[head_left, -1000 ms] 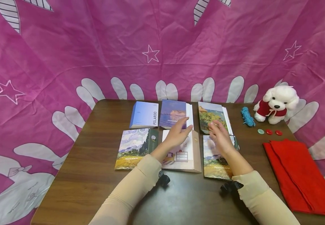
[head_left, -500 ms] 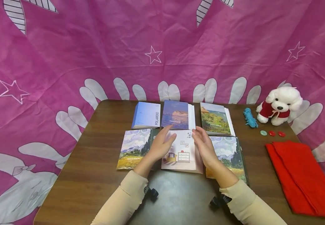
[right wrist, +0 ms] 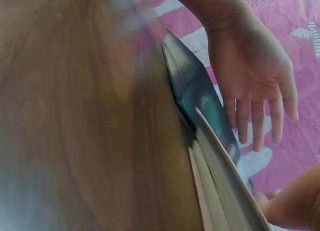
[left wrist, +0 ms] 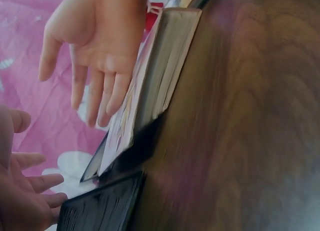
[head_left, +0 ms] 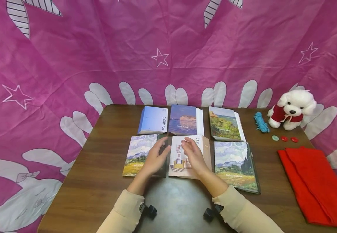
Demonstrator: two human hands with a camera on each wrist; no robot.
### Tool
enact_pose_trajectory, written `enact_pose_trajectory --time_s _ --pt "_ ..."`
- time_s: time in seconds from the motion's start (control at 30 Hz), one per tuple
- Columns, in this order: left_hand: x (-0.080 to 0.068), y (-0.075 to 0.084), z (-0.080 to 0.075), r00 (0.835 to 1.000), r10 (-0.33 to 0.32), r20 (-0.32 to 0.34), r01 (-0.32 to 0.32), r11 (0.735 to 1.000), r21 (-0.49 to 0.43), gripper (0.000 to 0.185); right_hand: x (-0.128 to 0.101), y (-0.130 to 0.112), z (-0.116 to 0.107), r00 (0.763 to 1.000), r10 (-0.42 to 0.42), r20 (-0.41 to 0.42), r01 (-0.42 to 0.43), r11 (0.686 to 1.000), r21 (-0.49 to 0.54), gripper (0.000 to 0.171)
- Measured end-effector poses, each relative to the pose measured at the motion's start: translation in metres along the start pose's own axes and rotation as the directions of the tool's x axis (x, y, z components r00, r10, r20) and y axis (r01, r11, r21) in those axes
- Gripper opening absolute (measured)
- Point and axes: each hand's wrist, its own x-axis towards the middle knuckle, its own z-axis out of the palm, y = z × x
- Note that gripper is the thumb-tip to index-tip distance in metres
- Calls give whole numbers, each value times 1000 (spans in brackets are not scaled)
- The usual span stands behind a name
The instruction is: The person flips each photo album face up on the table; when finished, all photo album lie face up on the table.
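Observation:
My left hand (head_left: pixel 155 158) is over the right part of the left landscape photo album (head_left: pixel 134 163), its fingers extended and holding nothing. Over the middle album (head_left: pixel 175 171), which has a drawn sofa and dresser on its pale cover, is my right hand (head_left: pixel 196 157), also with nothing in its grasp. The palms face each other across a gap. In the left wrist view the right hand (left wrist: pixel 102 56) shows straight fingers beside the thick middle album (left wrist: pixel 150 86). The right wrist view shows the left hand (right wrist: pixel 255 76) with fingers spread, near a dark green album spine (right wrist: pixel 205 106).
Behind lie a blue Polaroid album (head_left: pixel 154 119), a sea-cliff album (head_left: pixel 183 119) and a garden-view album (head_left: pixel 224 124). Another landscape album (head_left: pixel 235 168) sits right. Farther right are blue yarn (head_left: pixel 261 122), a plush dog (head_left: pixel 292 110), several buttons (head_left: pixel 284 138) and red cloth (head_left: pixel 314 184).
My right hand has moved left from the right-hand albums to over the middle one. My left hand has drawn back and left, from the middle album to the left one. The albums lie as before.

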Motion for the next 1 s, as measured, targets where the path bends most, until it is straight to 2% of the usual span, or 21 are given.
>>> enact_pose_trajectory --time_s 0.2,0.37,0.53,0.77,0.87,1.0 --pt "-9 -13 -19 999 -18 -48 15 998 -61 56 -1 4 23 994 47 99 -48 999 2 58" --pt "-19 -27 -38 996 -63 -65 54 988 -142 57 -1 8 38 991 50 126 -53 998 18 59" --pt "-29 -42 -54 990 -83 -112 77 995 -62 56 1 11 52 988 74 138 -77 997 16 61" --pt "-39 -63 -75 988 -24 -150 47 987 151 60 -2 13 67 977 110 182 -110 994 -9 65" --pt "-43 -68 -83 986 -10 -169 41 982 183 59 -3 13 72 975 135 177 -137 991 1 66" --pt "-48 -72 -88 980 -41 -193 78 979 188 57 -4 12 79 972 170 164 -179 983 42 69"
